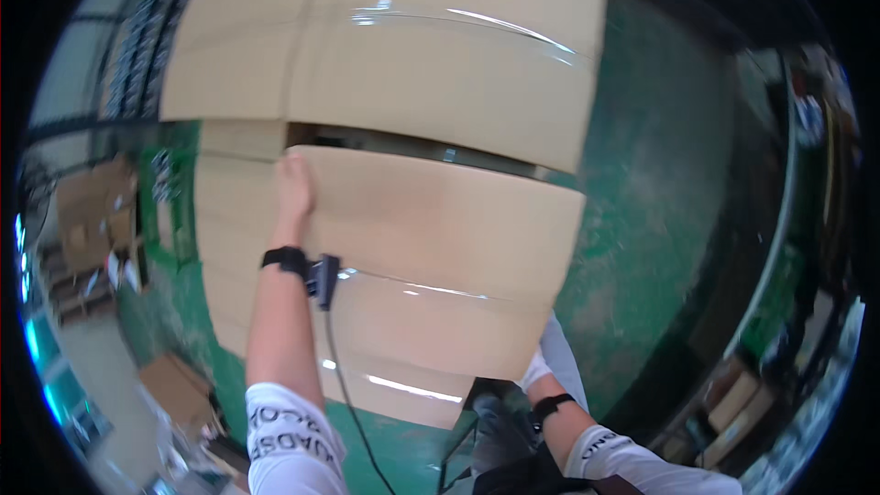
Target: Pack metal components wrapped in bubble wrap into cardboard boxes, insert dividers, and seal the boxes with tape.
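Note:
A large tan cardboard box [440,229] with clear tape along its top seam is before me, between both arms. My left hand [294,187] grips its far left corner, fingers bent over the edge. At the near right corner, my right hand [536,368] holds the box from the side; its fingers are mostly hidden. Another big taped box [440,64] stands just beyond, with a dark narrow gap between the two. Under and left of the held box, more cardboard boxes [240,229] show. A black strap with a small dark device [324,282] sits on my left wrist.
A black cable [353,412] runs down from the wrist device. The floor [642,220] is green. At the left are a green crate [170,206], stacked cartons [96,211] and an opened carton [179,390]. Shelving with goods [779,312] lines the right side.

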Tool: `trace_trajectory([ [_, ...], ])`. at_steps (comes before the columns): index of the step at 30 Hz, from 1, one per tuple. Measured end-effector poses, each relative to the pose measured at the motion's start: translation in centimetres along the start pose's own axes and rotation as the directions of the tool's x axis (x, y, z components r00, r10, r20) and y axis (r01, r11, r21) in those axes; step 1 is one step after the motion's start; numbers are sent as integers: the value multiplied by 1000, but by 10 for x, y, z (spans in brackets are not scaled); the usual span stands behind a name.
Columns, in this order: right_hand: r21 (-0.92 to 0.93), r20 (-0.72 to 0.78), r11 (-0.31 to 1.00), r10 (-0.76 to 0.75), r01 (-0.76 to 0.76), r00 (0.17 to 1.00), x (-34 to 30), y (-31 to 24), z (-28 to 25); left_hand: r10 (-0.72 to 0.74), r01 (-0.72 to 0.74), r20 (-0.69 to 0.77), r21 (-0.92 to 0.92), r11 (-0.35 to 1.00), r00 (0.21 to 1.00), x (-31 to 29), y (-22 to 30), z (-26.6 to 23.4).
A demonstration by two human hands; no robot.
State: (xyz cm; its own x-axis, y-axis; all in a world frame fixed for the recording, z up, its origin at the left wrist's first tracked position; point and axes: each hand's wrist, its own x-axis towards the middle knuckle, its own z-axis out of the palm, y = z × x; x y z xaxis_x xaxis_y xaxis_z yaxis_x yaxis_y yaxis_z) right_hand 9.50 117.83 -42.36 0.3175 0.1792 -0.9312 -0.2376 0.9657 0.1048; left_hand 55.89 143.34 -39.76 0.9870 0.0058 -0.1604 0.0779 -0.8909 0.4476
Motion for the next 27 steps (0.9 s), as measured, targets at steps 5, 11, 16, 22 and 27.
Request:
trace_trajectory([
  [5, 16, -18, 987, -161, 162, 987, 44, 10, -28, -159, 159, -15, -50, 986, 987, 9, 39, 4],
  [11, 82, -131, 996, -17, 28, 991, 9, 0, 3, -236, 240, 45, -220, 945, 971, 19, 46, -8],
  [16, 109, -243, 993, 77, -52, 967, 11, 19, -6, -299, 314, 108, -178, 932, 948, 20, 53, -21],
  [22, 299, -258, 947, -40, 119, 965, 46, 93, -24, -365, 378, 111, -139, 915, 924, 45, 77, -20],
  [27, 437, -55, 897, 104, -70, 993, 34, 81, -29, -412, 420, 84, -169, 892, 907, 41, 49, -25],
])
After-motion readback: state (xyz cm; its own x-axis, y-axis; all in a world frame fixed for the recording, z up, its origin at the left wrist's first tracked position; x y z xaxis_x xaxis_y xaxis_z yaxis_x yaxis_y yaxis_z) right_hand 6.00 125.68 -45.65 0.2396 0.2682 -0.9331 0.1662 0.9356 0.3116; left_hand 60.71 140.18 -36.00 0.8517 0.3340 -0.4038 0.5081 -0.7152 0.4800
